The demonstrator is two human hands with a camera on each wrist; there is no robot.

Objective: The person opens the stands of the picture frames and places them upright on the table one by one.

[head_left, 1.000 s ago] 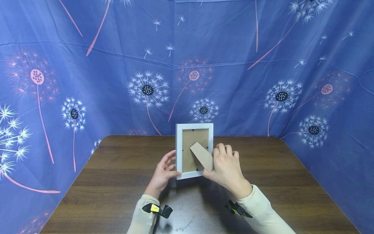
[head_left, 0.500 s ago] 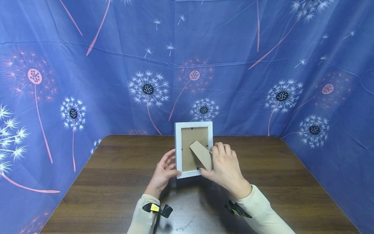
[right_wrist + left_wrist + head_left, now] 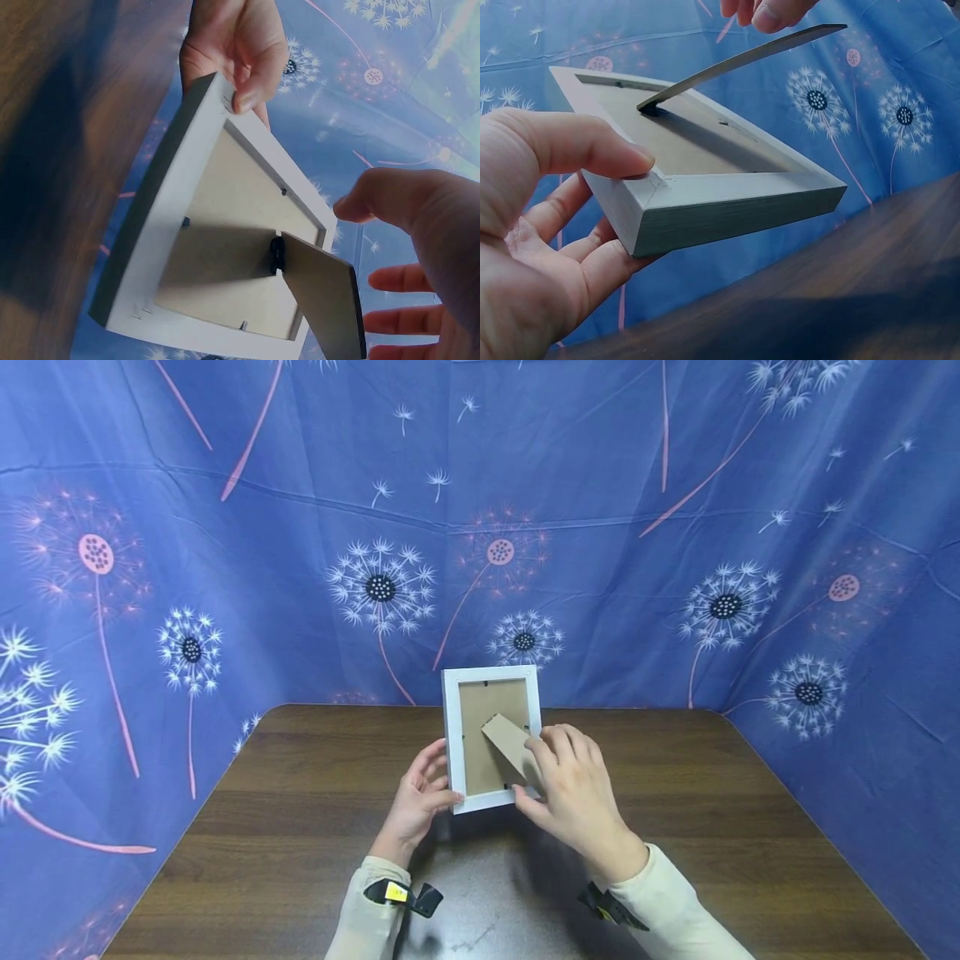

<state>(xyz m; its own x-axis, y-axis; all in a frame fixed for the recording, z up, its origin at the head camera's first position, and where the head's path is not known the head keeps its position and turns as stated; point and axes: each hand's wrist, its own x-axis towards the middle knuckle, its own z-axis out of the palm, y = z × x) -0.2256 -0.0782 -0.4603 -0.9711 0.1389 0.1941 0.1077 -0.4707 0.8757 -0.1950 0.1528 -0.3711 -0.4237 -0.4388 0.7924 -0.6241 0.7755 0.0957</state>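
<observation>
A white picture frame [image 3: 454, 752] is held up above the table, its tan backing board [image 3: 487, 700] facing me. My left hand [image 3: 414, 797] grips its lower left corner, thumb [image 3: 604, 154] on the back of the rim and fingers beneath. From the middle of the board an easel stand [image 3: 322, 289] swings outward on a dark hinge. Beside that stand is my right hand [image 3: 583, 789], fingers loosely bent, and its thumb [image 3: 375, 199] is apart from the stand in the right wrist view. Other fingertips lie close to the stand's edge; whether they touch it I cannot tell.
A dark brown wooden table [image 3: 300, 827] lies under both hands. Behind it and at both sides hangs a blue cloth [image 3: 600, 460] printed with dandelions. Small dark metal tabs [image 3: 185, 223] stand along the inner edge of the frame.
The picture frame has shifted slightly up and to the left with the left hand on it. The right hand's fingers have loosened and moved over the easel stand.
</observation>
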